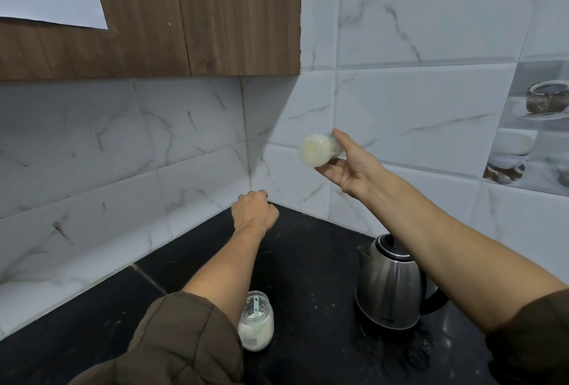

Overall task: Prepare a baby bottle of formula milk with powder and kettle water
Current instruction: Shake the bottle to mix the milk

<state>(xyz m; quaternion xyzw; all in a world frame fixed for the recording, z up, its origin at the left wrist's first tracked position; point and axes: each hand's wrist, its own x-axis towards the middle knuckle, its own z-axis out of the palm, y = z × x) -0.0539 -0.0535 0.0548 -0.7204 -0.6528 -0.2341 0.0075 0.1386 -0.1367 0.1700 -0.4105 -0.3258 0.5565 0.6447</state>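
Right hand grips milky bottle aloft, long axis near level, base toward camera; left hand, clenched with nothing seen in it, sits lower, apart.

1. Left hand is making a loose fist, back facing up, with its forearm reaching toward 1 o'clock.
2. Right hand is gripping the baby bottle between thumb and fingers, with its forearm stretching toward 10 o'clock.
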